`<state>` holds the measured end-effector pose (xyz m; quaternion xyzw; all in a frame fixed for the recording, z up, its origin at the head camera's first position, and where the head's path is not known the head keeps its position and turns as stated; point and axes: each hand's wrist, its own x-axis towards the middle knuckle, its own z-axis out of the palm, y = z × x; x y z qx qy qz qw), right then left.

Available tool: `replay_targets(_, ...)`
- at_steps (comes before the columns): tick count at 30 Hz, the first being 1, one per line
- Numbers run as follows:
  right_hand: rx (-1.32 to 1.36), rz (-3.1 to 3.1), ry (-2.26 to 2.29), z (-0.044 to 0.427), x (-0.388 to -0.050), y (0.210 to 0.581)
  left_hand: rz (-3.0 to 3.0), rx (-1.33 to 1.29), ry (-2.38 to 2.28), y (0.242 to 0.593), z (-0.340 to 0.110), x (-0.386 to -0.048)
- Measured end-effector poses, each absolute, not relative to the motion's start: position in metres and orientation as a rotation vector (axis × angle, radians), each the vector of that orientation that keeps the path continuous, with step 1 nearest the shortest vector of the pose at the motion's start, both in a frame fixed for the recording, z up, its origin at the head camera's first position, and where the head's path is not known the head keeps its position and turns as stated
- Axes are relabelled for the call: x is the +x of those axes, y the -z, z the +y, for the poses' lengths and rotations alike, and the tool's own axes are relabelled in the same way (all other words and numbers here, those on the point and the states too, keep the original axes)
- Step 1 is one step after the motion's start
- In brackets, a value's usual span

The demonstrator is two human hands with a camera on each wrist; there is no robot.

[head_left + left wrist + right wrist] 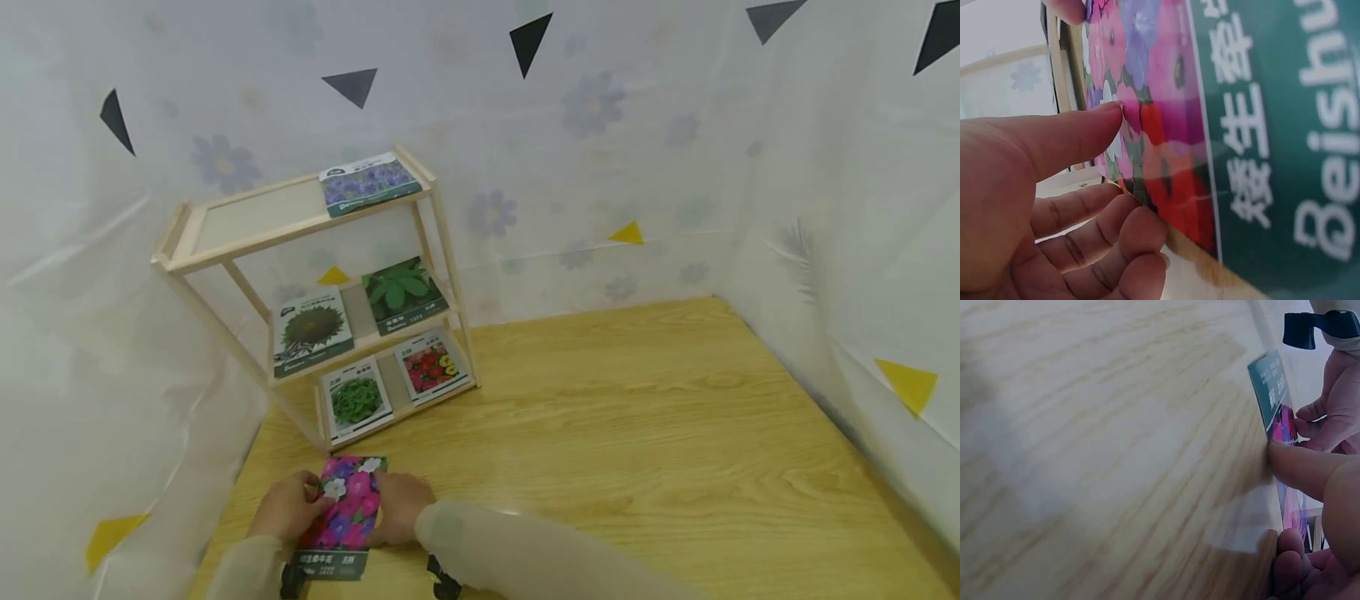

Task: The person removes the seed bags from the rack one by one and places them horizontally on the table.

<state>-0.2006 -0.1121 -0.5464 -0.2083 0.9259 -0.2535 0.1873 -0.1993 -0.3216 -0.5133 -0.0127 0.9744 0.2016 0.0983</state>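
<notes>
A seed packet with pink and purple flowers [351,504] and a dark green band is held tilted above the table's front left. My left hand [288,507] pinches its left edge, thumb on the printed face and fingers curled behind, as the left wrist view shows of the hand [1054,187] and packet [1172,125]. My right hand [403,507] grips the opposite edge; in the right wrist view the thumb of that hand [1329,500] lies against the packet [1272,387], its other fingers beneath.
A wooden three-tier rack [255,243] stands at the back left. Its top shelf bears a purple-flower packet [367,185]; the middle holds a sunflower packet [311,329] and a green-leaf packet [405,293]; the bottom holds a leafy-green packet [357,400] and a red-flower packet [431,365].
</notes>
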Motion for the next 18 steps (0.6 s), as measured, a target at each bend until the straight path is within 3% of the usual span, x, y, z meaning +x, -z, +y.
replay_targets(18, -0.693, 2.633, 0.5, -0.1156, -0.2046, 0.5506, 2.893, -0.066, -0.548, 0.5165, -0.3254, -0.1999)
